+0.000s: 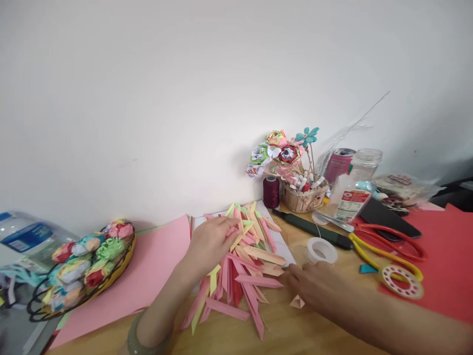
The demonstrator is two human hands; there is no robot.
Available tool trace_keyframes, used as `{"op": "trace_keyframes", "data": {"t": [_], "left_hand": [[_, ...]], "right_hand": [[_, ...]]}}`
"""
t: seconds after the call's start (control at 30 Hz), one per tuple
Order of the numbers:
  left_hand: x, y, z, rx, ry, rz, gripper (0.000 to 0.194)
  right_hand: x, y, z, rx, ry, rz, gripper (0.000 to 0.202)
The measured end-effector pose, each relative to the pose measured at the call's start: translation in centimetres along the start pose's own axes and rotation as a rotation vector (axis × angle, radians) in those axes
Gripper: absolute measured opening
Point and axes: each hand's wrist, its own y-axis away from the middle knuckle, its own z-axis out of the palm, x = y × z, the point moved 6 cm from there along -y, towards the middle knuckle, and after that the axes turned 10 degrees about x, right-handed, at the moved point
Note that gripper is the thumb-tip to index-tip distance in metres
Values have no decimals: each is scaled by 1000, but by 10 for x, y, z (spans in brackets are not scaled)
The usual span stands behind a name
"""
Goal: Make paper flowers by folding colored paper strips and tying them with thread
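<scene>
A loose heap of folded paper strips [258,282] in pink, peach, yellow and red lies mid-table, partly on a white sheet. My left hand [212,244] reaches into its upper left side, thumb and fingers closed round a folded strip; the fingertips are partly hidden among the papers. Just right of the heap, my right hand [308,283] rests low over the wood with its fingers curled together. Whatever they hold, if anything, is hidden. A small peach folded paper piece [297,301] shows below these fingers. Behind the hand stands a white plastic ring-shaped roll [322,250].
Pink paper sheets [148,273] and a basket of paper flowers [127,259] are at left. Toward the back stand a thread spool [271,192], a small flower basket [303,197] and a clear jar [349,195]. Scissors [391,246], a tape roll [402,281] and red paper [449,261] lie right.
</scene>
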Motion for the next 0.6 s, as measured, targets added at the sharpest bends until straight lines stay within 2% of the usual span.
{"op": "trace_keyframes", "data": {"t": [0.07, 0.13, 0.27, 0.37, 0.43, 0.5, 0.6], "left_hand": [[2, -1, 1, -5, 9, 15, 32], [5, -1, 0, 2, 15, 25, 31], [5, 1, -6, 24, -3, 17, 32], [1, 5, -13, 46, -35, -3, 33], [-3, 7, -17, 57, -57, -14, 31], [-4, 8, -18, 52, -71, -1, 31], [2, 8, -12, 16, -49, 107, 31]], "right_hand": [[-7, 10, 10, 14, -16, 11, 34], [-3, 10, 7, 12, -91, 40, 31], [29, -21, -33, 74, -269, 155, 14], [65, -48, -70, 238, -319, 258, 30], [83, -53, -83, 313, -286, 334, 37], [89, -46, -79, 317, -226, 382, 34], [78, -20, -49, 267, -116, 417, 27]]}}
